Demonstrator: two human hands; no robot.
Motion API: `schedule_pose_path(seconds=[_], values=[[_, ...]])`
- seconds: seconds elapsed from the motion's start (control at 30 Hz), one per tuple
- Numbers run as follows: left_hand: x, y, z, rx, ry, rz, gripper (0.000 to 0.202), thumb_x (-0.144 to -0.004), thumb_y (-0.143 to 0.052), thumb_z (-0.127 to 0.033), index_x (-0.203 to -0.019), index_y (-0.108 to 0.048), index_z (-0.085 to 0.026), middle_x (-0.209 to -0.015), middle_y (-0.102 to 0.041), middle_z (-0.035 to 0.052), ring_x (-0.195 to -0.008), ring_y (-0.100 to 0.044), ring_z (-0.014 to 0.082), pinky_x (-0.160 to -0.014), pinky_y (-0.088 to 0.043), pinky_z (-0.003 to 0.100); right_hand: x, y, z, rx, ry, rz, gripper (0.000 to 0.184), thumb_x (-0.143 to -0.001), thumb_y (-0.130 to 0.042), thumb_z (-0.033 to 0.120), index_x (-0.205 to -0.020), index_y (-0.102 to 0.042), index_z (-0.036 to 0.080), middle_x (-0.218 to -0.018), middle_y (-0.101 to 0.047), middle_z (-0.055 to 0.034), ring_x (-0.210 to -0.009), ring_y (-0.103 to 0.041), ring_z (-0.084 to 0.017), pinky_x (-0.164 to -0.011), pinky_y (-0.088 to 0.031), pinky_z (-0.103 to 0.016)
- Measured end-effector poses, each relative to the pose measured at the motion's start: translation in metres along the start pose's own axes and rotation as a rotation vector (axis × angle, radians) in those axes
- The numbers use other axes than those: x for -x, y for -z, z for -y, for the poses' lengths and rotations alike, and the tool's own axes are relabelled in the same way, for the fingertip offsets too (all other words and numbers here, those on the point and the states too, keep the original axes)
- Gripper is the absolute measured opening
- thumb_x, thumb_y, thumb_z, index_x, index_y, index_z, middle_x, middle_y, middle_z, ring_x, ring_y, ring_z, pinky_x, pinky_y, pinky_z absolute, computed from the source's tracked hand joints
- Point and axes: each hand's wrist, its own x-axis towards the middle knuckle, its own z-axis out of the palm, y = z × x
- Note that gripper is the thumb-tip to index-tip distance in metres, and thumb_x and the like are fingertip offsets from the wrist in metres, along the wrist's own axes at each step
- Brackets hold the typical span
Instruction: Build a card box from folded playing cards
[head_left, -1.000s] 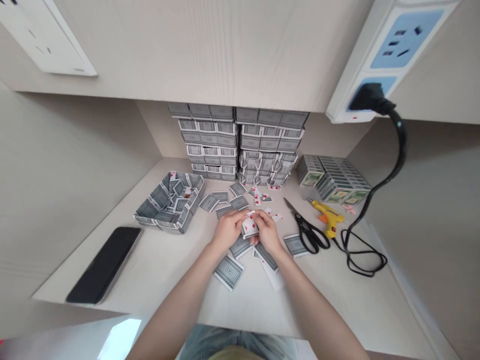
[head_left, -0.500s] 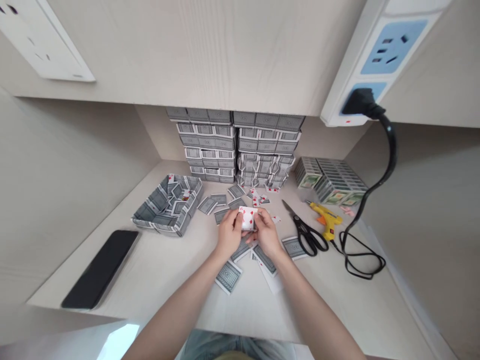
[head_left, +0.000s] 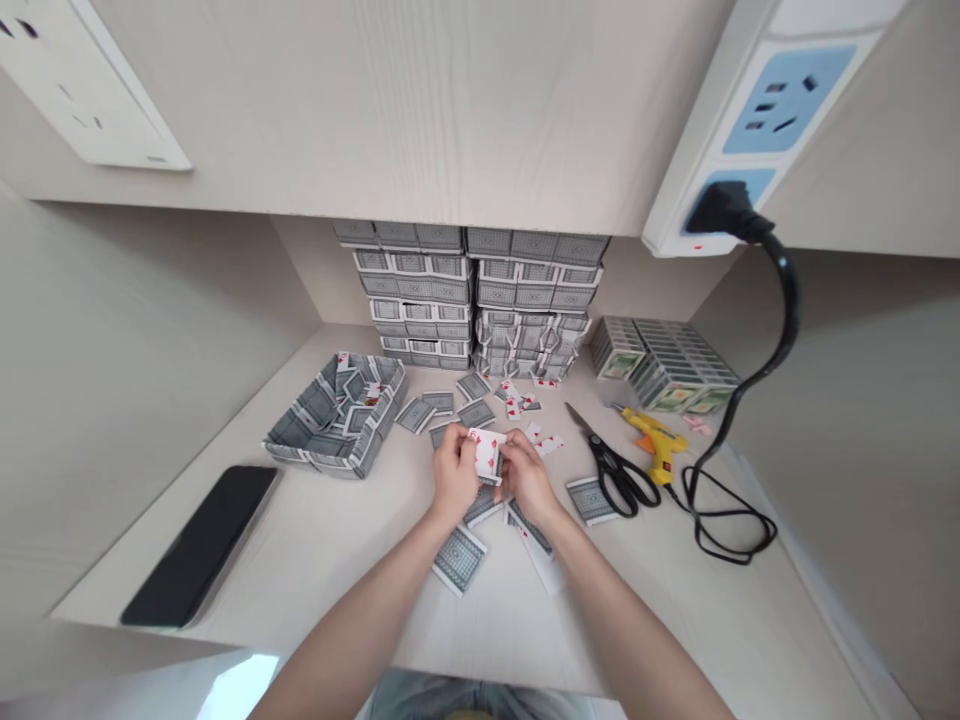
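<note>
Between my two hands is a playing card (head_left: 486, 453) with red pips facing up and an edge of grey patterned back showing at its lower side. My left hand (head_left: 456, 474) pinches its left side, thumb on the face. On the right side, the fingers of my right hand (head_left: 523, 470) are closed at the card's edge. Below the hands lie a grey-backed folded card (head_left: 459, 558) and several others, partly covered by my right hand. More grey-backed cards (head_left: 415, 414) and red-pip cut pieces (head_left: 513, 402) are scattered beyond my hands.
At left stand a card-built tray (head_left: 360, 452) with loose cards inside and a black phone (head_left: 202, 545). Black-handled scissors (head_left: 619, 472), a yellow glue gun (head_left: 657, 440) and its cable (head_left: 720, 550) lie right. Behind are stacked card-built boxes (head_left: 420, 282) and boxed card decks (head_left: 679, 365).
The card between my hands has tilted and moved slightly lower and left, now showing its patterned lower edge. My right fingers have shifted along its right side.
</note>
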Motion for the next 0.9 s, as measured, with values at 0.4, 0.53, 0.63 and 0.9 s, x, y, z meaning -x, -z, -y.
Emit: schedule_pose_path(seconds=[0.4,0.53,0.63,0.9], values=[[-0.004,-0.002,-0.011,0.237,0.125,0.036,0.011,-0.071,-0.044,-0.023,-0.080,-0.048,-0.019,-0.055,-0.042,-0.0068,-0.042,-0.042,0.0068,-0.038,-0.033,0.016,0.002,-0.004,-0.003,-0.008,0.094,-0.028,0.022,-0.073,-0.049,0.037,-0.089,-0.042,0.024,-0.062,-0.056,0.0044,-0.045,-0.053,-0.013,-0.030,-0.038,-0.020],[-0.003,-0.002,-0.013,0.286,0.162,0.069,0.010,-0.070,-0.045,-0.023,-0.079,-0.047,-0.019,-0.054,-0.043,-0.0071,-0.040,-0.042,0.0066,-0.035,-0.032,0.016,0.003,-0.003,-0.001,-0.017,0.096,-0.021,0.018,-0.073,-0.051,0.035,-0.084,-0.043,0.024,-0.061,-0.056,0.0048,-0.044,-0.053,-0.013,-0.030,-0.038,-0.021],[-0.001,-0.003,-0.017,0.310,0.175,0.090,0.008,-0.070,-0.043,-0.023,-0.076,-0.046,-0.019,-0.052,-0.043,-0.0073,-0.038,-0.041,0.0067,-0.035,-0.031,0.016,0.002,-0.002,0.000,-0.020,0.080,-0.024,0.015,-0.073,-0.051,0.033,-0.082,-0.044,0.024,-0.059,-0.056,0.0055,-0.042,-0.052,-0.013,-0.031,-0.039,-0.022],[-0.003,0.000,-0.012,0.253,0.130,0.113,0.008,-0.069,-0.043,-0.021,-0.068,-0.050,-0.018,-0.053,-0.046,-0.0053,-0.043,-0.041,0.0079,-0.039,-0.032,0.018,0.002,0.000,-0.002,-0.082,0.066,0.005,0.012,-0.070,-0.053,0.029,-0.075,-0.043,0.024,-0.061,-0.056,0.0064,-0.045,-0.055,-0.014,-0.035,-0.044,-0.024]])
